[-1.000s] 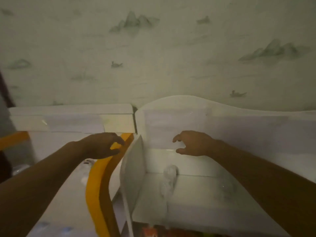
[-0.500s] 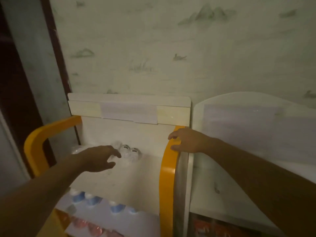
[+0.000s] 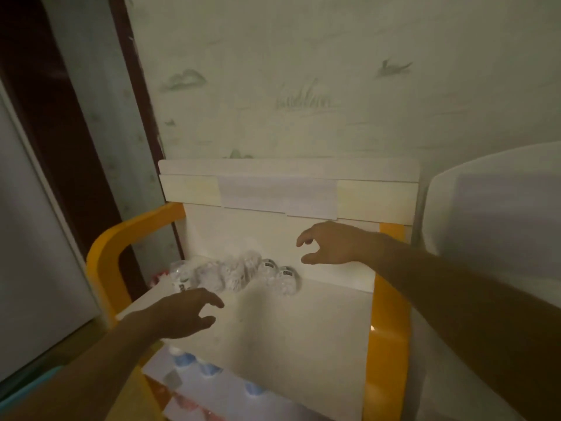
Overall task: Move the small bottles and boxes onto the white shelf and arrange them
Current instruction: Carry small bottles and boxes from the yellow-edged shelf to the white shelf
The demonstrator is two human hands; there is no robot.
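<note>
A row of small clear bottles (image 3: 243, 275) stands at the far left of the top board of a white shelf (image 3: 303, 323) with orange side panels (image 3: 387, 329). The left hand (image 3: 185, 314) hovers just near of the bottles, fingers loosely spread, holding nothing. The right hand (image 3: 331, 244) hangs to their right, fingers and thumb apart, empty. Blue-capped bottles (image 3: 194, 363) sit on a lower level.
</note>
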